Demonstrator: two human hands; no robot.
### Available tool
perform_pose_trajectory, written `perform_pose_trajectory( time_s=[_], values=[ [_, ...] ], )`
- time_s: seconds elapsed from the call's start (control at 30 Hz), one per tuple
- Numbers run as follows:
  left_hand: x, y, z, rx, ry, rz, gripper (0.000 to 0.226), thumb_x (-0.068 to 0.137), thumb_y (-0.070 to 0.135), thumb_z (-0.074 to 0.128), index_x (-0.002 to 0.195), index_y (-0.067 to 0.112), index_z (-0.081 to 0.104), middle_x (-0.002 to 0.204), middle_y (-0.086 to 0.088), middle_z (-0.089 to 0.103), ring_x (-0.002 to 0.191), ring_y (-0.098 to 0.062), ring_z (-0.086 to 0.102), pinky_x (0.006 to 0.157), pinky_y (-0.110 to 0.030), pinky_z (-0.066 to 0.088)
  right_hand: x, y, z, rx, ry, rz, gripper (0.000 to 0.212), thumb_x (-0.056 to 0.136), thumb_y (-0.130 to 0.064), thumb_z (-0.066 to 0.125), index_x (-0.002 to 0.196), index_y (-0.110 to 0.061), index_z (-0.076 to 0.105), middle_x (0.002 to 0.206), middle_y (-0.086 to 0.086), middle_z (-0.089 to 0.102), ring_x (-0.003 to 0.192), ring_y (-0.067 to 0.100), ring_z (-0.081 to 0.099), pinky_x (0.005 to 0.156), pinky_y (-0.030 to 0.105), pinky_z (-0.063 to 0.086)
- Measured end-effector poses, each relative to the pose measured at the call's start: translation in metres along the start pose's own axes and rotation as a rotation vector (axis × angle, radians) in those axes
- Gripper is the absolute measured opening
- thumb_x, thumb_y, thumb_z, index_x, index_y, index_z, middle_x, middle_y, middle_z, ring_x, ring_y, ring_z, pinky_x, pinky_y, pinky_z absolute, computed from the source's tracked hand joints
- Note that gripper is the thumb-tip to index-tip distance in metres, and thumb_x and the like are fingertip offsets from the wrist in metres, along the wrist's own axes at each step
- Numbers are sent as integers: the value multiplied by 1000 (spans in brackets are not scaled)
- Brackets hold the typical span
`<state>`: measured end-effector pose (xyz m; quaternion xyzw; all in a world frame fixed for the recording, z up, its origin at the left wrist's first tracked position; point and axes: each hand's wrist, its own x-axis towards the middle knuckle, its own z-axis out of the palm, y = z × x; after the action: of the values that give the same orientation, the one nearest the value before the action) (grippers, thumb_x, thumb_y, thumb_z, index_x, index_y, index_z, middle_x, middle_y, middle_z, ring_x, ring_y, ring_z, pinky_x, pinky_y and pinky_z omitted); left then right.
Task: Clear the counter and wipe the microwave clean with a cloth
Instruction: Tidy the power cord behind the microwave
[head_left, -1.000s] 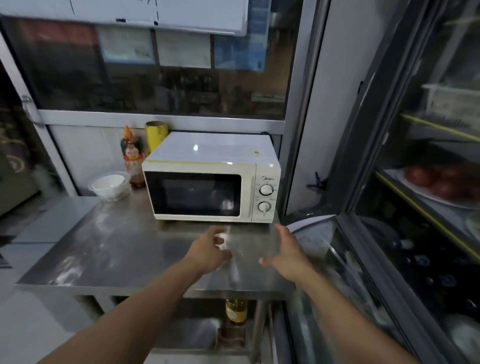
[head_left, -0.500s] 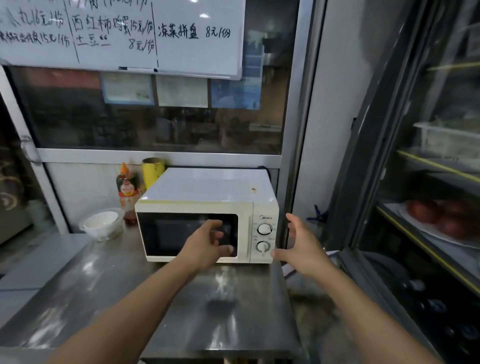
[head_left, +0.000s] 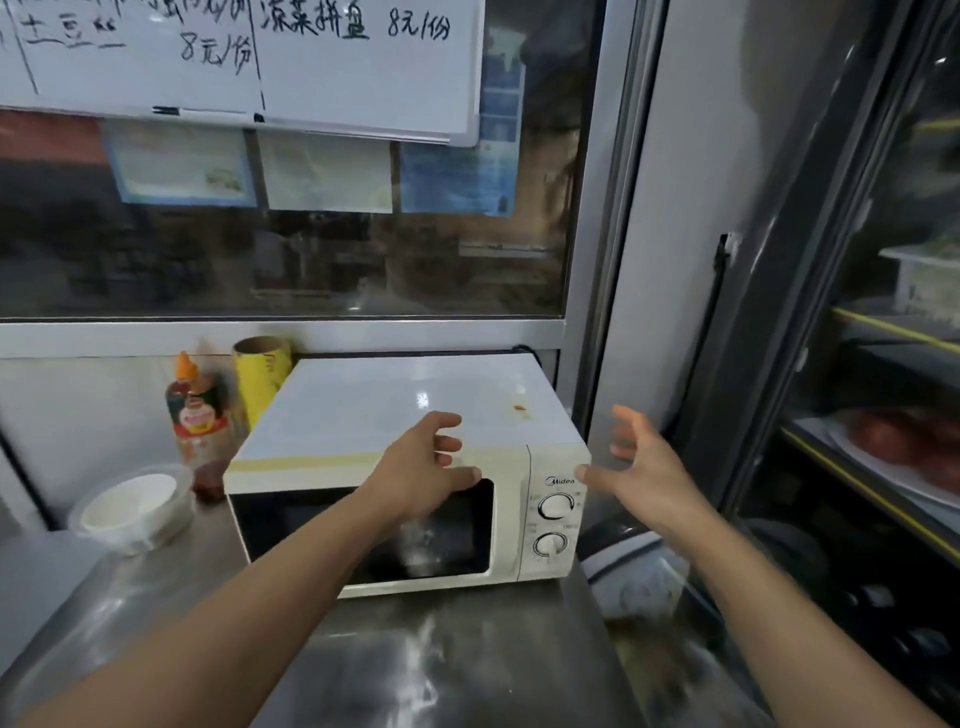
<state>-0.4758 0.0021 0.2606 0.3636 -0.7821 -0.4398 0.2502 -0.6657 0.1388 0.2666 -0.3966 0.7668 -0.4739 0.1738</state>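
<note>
I'm looking down at the steel counter (head_left: 467, 670), bare metal up front, both forearms reaching in. My left hand (head_left: 421, 473) is hovering at the top front edge of the microwave (head_left: 415, 415), fingers curled but loose, holding nothing. My right hand (head_left: 639, 467) is spread wide just off the microwave's right corner, also gripping nothing. The cream microwave is sitting toward the back right of the counter, door shut. To its left I'm seeing a white bowl (head_left: 130, 506), then a sauce bottle (head_left: 200, 431) and a yellow roll (head_left: 262, 376) by the wall. A whiteboard (head_left: 363, 67) is hanging above the window.
</note>
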Motion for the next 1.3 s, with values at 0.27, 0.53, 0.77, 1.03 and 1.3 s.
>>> perform_pose_trajectory(
  time_s=[0.27, 0.53, 0.77, 1.03, 1.3],
  values=[
    [60, 0, 9, 5, -76, 9, 60, 81, 21, 72, 133, 25, 42, 121, 1, 55, 105, -16, 54, 68, -18, 45, 39, 17, 11, 73, 19, 52, 84, 78, -17, 74, 145, -25, 24, 150, 2, 33, 134, 17, 37, 103, 36, 37],
    [122, 10, 44, 58, -66, 12, 61, 79, 22, 73, 132, 26, 43, 120, 4, 56, 108, -15, 54, 91, -27, 43, 107, 50, 6, 116, 10, 66, 75, 81, -20, 71, 142, -29, 28, 144, -2, 37, 128, 14, 40, 105, 40, 39],
    [200, 23, 83, 89, -7, -22, 59, 78, 19, 75, 128, 25, 46, 119, 1, 58, 108, -16, 55, 91, -31, 48, 185, 93, -6, 168, -64, 53, 72, 83, -21, 69, 142, -25, 28, 143, -2, 37, 126, 13, 40, 104, 34, 38],
    [279, 25, 123, 287, 49, 0, 57, 78, 22, 74, 128, 26, 48, 118, 4, 58, 112, -14, 54, 98, -32, 45, 269, 158, 9, 187, -132, 100, 74, 82, -20, 70, 144, -22, 28, 145, 4, 37, 128, 21, 42, 104, 42, 40],
    [324, 17, 136, 390, 112, 4, 56, 79, 22, 73, 129, 24, 48, 126, 3, 58, 118, -13, 52, 102, -31, 43, 338, 204, 53, 231, -215, 167, 74, 81, -13, 71, 143, -10, 30, 144, 7, 41, 126, 27, 45, 104, 40, 41]
  ],
)
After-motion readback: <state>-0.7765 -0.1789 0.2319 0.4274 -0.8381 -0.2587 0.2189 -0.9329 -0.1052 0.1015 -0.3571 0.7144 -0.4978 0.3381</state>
